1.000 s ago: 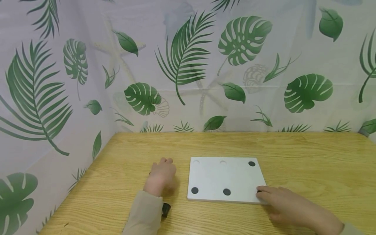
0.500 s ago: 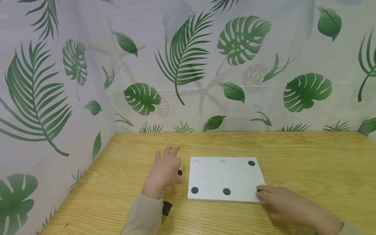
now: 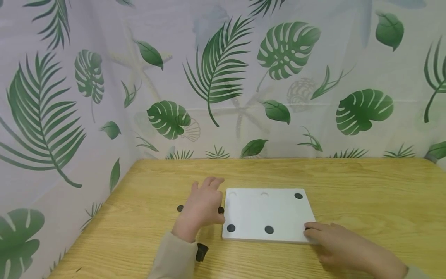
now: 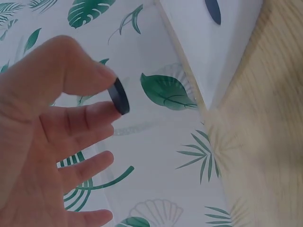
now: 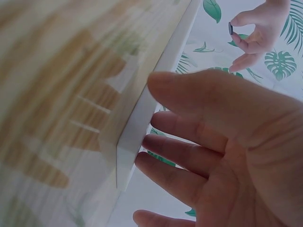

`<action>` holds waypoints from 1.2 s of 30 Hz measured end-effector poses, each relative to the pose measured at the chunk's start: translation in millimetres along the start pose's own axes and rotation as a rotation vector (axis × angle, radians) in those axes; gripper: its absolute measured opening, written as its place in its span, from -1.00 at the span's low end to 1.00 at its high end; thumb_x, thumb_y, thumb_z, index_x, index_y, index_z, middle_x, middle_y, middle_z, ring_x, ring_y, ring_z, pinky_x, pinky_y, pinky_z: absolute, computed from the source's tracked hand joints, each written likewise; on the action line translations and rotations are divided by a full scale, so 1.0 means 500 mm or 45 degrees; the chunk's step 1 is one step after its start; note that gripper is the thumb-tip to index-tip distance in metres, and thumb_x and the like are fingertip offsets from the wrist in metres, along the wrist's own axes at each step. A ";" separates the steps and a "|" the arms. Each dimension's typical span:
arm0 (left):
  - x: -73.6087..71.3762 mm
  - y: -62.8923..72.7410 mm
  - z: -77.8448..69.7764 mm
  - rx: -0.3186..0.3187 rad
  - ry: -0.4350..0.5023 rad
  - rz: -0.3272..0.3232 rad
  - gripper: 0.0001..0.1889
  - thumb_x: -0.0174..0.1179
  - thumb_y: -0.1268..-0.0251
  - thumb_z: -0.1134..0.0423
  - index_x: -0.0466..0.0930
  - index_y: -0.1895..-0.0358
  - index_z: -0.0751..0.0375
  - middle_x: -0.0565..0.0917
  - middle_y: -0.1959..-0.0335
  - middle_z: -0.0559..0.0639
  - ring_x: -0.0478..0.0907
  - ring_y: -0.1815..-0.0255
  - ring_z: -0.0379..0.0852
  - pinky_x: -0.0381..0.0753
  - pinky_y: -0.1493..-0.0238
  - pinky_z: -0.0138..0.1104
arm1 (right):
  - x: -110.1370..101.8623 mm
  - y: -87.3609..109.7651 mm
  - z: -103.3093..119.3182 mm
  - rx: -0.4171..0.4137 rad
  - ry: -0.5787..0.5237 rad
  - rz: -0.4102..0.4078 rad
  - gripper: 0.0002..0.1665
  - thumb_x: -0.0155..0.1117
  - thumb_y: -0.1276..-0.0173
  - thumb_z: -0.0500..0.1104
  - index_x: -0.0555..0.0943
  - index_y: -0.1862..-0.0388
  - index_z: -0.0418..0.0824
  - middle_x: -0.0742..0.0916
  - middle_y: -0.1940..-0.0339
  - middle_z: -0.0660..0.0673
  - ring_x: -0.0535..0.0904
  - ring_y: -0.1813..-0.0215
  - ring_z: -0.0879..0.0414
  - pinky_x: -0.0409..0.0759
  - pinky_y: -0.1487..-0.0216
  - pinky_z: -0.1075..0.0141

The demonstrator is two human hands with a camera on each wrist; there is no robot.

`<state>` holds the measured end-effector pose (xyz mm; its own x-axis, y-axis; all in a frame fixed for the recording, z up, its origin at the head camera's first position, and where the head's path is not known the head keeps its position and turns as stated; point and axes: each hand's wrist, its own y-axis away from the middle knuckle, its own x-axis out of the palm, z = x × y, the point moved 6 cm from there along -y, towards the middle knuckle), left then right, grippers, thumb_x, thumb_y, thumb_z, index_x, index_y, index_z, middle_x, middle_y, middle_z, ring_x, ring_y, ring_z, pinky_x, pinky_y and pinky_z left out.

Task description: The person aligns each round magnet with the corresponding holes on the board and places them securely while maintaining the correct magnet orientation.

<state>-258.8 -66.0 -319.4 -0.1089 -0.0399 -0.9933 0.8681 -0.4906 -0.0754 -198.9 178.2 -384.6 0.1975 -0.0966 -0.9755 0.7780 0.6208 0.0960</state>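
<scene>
In the head view, a white board (image 3: 271,211) lies flat on the table. Black round discs sit in its top right, bottom left and bottom middle spots; a dark edge shows at the bottom right by my right hand. Two shallow round recesses show at the top left and top middle. Between thumb and index finger, my left hand (image 3: 202,205) pinches a black disc (image 4: 119,97) above the table, just left of the board. The other left fingers are spread. My right hand (image 3: 339,240) rests at the board's near right corner, its fingertips touching the edge.
Another loose black disc (image 3: 180,208) lies on the wooden table (image 3: 139,232), left of my left hand. A black wrist piece (image 3: 201,252) shows under the left sleeve. A leaf-printed cloth (image 3: 223,77) stands behind the table and along its left side.
My left hand has lifted with a disc pinched in it and moved right toward the board. This uncovers another disc on the table. My right hand stays at the corner.
</scene>
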 end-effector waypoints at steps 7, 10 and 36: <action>-0.003 -0.005 -0.018 0.063 -0.003 -0.030 -0.69 0.28 0.26 0.14 0.32 0.85 0.04 0.30 -0.20 -0.01 0.11 -0.24 0.02 0.13 -0.05 0.17 | -0.001 0.000 -0.003 -0.005 -0.002 -0.014 -0.54 0.40 0.10 -0.17 0.50 0.17 -0.22 0.53 -0.01 -0.26 0.44 -0.01 -0.17 0.36 0.11 -0.14; -0.006 -0.013 -0.025 0.089 0.004 -0.045 -0.70 0.26 0.26 0.16 0.32 0.85 0.04 0.30 -0.20 -0.01 0.12 -0.24 0.01 0.14 -0.05 0.17 | -0.001 0.000 -0.004 0.005 -0.015 -0.018 -0.53 0.39 0.10 -0.19 0.50 0.16 -0.24 0.52 -0.02 -0.26 0.43 -0.02 -0.17 0.35 0.09 -0.15; 0.004 -0.207 -0.110 0.224 -0.189 0.167 -0.74 0.32 0.17 0.04 0.46 0.74 0.00 0.33 -0.19 -0.10 0.10 -0.27 -0.02 0.08 -0.11 0.15 | -0.006 0.014 -0.005 0.033 -0.043 -0.025 -0.58 0.32 0.09 -0.25 0.52 0.15 -0.24 0.54 -0.01 -0.19 0.45 -0.01 -0.10 0.36 0.05 -0.08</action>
<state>-322.3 32.8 -318.5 -0.0823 -0.2338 -0.9688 0.7835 -0.6160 0.0821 -195.8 184.8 -381.7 0.2014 -0.1350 -0.9702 0.7971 0.5982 0.0823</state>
